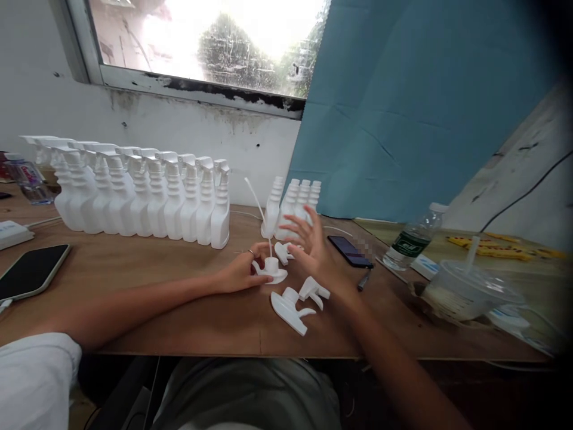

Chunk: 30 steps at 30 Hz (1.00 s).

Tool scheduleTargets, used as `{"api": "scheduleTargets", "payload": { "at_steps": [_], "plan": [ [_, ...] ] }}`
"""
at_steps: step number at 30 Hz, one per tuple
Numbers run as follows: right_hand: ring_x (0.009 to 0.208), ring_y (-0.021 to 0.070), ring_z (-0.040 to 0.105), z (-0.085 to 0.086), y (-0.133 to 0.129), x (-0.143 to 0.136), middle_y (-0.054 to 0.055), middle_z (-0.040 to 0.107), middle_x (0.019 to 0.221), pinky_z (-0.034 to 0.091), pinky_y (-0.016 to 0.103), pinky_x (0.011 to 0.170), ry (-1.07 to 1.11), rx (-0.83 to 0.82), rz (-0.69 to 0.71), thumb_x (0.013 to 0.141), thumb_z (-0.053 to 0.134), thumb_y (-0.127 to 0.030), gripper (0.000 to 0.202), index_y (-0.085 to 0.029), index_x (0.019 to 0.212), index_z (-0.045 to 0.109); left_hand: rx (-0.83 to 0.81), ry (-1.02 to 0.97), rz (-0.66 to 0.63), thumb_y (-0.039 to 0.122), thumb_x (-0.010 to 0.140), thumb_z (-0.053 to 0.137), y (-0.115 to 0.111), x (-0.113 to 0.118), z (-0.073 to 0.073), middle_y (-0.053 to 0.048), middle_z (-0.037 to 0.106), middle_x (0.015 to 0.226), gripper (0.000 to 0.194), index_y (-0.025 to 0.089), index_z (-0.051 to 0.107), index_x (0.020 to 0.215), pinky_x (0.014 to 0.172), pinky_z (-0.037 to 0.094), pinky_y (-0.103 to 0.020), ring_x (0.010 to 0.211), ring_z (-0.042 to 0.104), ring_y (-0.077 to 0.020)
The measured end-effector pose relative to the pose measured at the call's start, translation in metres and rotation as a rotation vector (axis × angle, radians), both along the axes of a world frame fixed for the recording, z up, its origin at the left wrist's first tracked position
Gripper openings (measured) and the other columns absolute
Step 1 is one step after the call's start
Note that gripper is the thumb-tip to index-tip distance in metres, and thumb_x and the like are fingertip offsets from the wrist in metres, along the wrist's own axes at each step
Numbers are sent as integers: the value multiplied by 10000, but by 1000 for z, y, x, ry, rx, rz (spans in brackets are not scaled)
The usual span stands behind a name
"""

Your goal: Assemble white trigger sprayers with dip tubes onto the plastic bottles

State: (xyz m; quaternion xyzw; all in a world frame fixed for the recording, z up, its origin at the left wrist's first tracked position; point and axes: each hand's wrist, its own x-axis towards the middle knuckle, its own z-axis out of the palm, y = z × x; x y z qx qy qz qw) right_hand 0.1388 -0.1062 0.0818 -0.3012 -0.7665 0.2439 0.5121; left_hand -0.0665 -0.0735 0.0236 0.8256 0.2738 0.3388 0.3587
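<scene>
My left hand [244, 267] grips a white trigger spray head [272, 272] low over the table. Its thin dip tube [259, 206] points up and leans to the left. My right hand [311, 245] is raised just to the right, fingers spread, with nothing seen in it. Partly behind it lies another spray head [283, 253]. Two more loose pieces, a spray head [290, 309] and a smaller trigger piece [314, 291], rest on the table nearer to me. Behind my right hand stand several white bottles without heads [274, 206], partly covered by the fingers.
On the left stands a long double row of white bottles with spray heads [170, 197]. A phone [33, 272] lies at far left, another phone [350, 251] at right. Beyond it are a water bottle [414, 239] and a plastic cup with a straw [465, 289]. Cables cross the table [179, 316].
</scene>
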Motion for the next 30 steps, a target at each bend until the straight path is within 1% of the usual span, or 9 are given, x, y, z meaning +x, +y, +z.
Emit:
{"api": "scheduleTargets", "payload": {
  "at_steps": [3,6,11,13,16,19,21,24,30],
  "plan": [
    [1438,267,273,15,-21,23,70,189,1591,377,531,1086,-495,278,-151,850,532,-129,786,-373,1497,158,-32,-107,-21,371,771,734,4,10,25,5,571,842,636,210,397,1285,639,450,-239,715,574,-120],
    [1446,304,250,31,-31,39,77,261,1571,347,567,1098,-811,483,-273,853,534,-108,657,-333,1442,347,-11,-198,-25,431,743,750,3,31,63,-10,627,824,494,183,508,1095,662,452,-240,754,609,-130],
    [1155,252,595,48,-24,55,106,630,1215,488,437,975,-579,802,-527,871,522,-94,403,-256,1239,557,144,-300,-179,495,812,662,13,64,118,-45,681,874,448,170,561,1104,681,453,-241,796,632,-134],
    [1101,258,625,50,-21,59,101,659,1139,497,432,959,-328,842,-666,842,593,-125,321,-240,1141,611,264,-397,-33,480,910,532,37,72,128,-50,677,874,373,174,558,1120,696,458,-249,790,625,-130],
    [894,238,698,53,-21,62,68,676,1037,554,455,850,212,754,-670,783,699,-200,304,-233,1055,568,432,-481,412,364,906,567,94,80,127,-86,652,1024,250,168,551,1061,836,454,-281,936,607,-158],
    [662,200,692,58,-20,63,17,695,877,585,451,712,541,663,-511,715,763,-235,421,-247,982,438,389,-352,647,342,785,718,145,85,113,-179,557,1238,478,124,505,1154,971,413,-341,1151,533,-241],
    [631,198,682,60,-18,64,11,702,825,582,456,698,600,652,-489,684,783,-227,457,-250,940,405,283,-253,683,344,744,750,163,87,103,-216,522,1292,594,97,476,1209,998,401,-363,1202,514,-278],
    [687,221,704,61,-15,65,28,700,841,584,491,730,629,650,-496,666,793,-209,465,-243,936,416,183,-162,645,240,757,700,167,85,94,-184,615,1195,496,109,509,1195,926,447,-351,1094,600,-275],
    [790,287,730,57,-14,60,49,700,878,585,569,772,635,645,-481,663,796,-196,489,-241,972,420,357,-171,562,122,724,625,140,68,103,-103,688,1092,430,158,567,1149,847,476,-293,1001,647,-242]
  ]
}}
